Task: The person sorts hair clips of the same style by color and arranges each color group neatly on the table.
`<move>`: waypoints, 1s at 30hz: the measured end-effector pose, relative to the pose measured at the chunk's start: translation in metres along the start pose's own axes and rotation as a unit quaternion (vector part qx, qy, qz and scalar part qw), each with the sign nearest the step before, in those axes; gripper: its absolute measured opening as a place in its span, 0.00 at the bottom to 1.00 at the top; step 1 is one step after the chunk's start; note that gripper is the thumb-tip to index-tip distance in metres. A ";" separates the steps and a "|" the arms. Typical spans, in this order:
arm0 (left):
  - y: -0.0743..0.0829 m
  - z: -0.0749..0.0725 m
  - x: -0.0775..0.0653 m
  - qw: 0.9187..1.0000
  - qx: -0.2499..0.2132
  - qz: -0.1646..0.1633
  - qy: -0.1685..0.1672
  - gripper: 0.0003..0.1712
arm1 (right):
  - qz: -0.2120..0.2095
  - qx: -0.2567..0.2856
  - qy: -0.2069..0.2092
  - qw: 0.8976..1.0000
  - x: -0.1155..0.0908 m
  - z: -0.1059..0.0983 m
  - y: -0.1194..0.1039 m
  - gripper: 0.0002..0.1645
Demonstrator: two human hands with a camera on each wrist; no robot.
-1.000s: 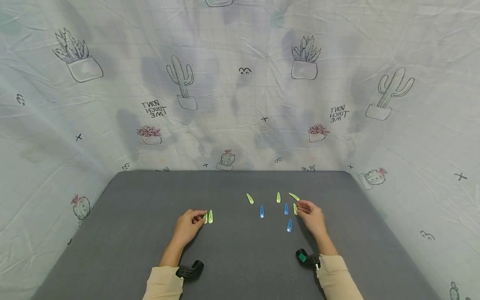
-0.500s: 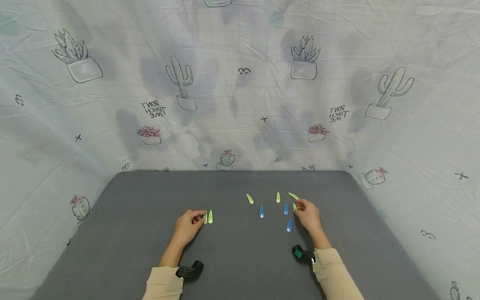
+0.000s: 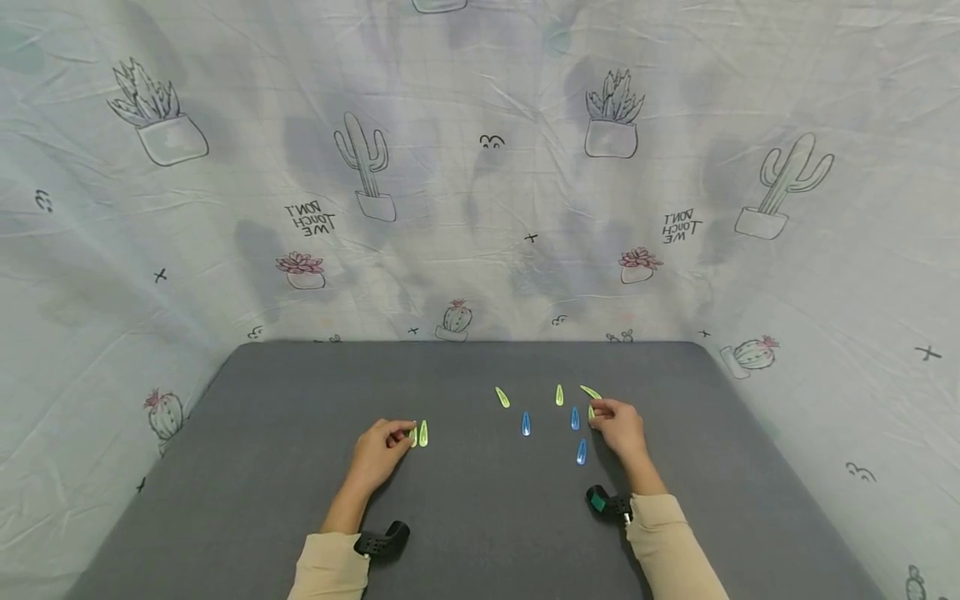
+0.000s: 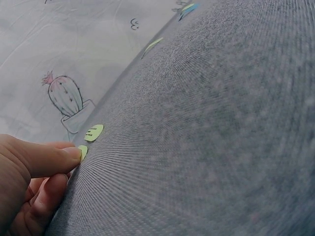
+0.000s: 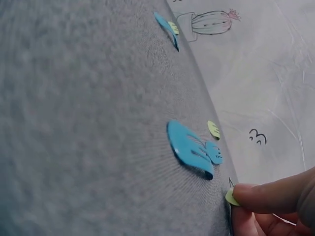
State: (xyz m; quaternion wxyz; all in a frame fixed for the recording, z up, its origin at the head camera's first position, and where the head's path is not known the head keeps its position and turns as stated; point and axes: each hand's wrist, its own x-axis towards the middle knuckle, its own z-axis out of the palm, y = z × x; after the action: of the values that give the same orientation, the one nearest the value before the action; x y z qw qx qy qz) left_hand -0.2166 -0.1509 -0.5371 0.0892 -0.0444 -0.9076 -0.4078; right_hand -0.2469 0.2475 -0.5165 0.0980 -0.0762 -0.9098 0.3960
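Note:
On the left, my left hand (image 3: 377,454) pinches a yellow-green snap hair clip (image 4: 83,154) between thumb and finger, down at the tabletop. A second yellow-green hair clip (image 3: 423,433) lies close to its right, nearly parallel. Across the table, the thumb and fingers of my right hand (image 3: 622,432) pinch another yellow-green hair clip (image 5: 231,197), largely covered by the fingertips. Just beyond that hand a slanted yellow-green clip (image 3: 590,392) lies on the cloth. To its left are two blue hair clips, one farther (image 3: 575,418) and one nearer (image 3: 582,452).
Between the hands lie a third blue clip (image 3: 526,423) and a tilted yellow-green clip (image 3: 502,397). Another yellow-green clip (image 3: 559,395) sits toward the back. The grey table (image 3: 480,508) ends at a hanging cactus-print sheet (image 3: 420,275). Each wrist wears a black camera mount.
My right hand has shifted slightly left, and its fingers have come together on the yellow-green hair clip beside it. The left hand keeps its place and its pinch.

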 end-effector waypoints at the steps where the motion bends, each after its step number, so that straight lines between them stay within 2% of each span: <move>1: 0.000 0.000 0.000 1.000 0.000 0.000 0.001 0.13 | 0.006 0.009 0.000 1.000 -0.001 0.000 0.000 0.18; 5: 0.000 0.000 0.001 1.000 -0.001 -0.001 0.003 0.13 | 0.024 0.061 -0.002 0.998 -0.004 -0.002 0.000 0.19; 8: 0.000 0.000 0.001 1.000 0.000 0.001 0.001 0.13 | 0.042 0.120 -0.009 0.992 -0.006 -0.003 -0.002 0.20; 15: 0.000 0.000 0.000 1.000 -0.001 0.003 -0.001 0.13 | 0.071 0.255 -0.058 0.963 -0.014 -0.001 -0.011 0.24; 17: 0.000 0.000 0.000 1.000 -0.002 0.004 0.001 0.13 | 0.070 0.273 -0.068 0.957 -0.017 0.002 -0.015 0.25; 30: 0.000 0.000 0.001 1.000 -0.004 0.005 0.006 0.13 | 0.026 0.314 -0.141 0.939 -0.035 0.034 -0.045 0.23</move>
State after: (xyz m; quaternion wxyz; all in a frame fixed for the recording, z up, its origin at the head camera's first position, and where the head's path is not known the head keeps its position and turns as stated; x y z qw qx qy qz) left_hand -0.2177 -0.1503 -0.5368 0.0967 -0.0468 -0.9053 -0.4110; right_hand -0.2241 0.1855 -0.5107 -0.0231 -0.0085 -0.7415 0.6705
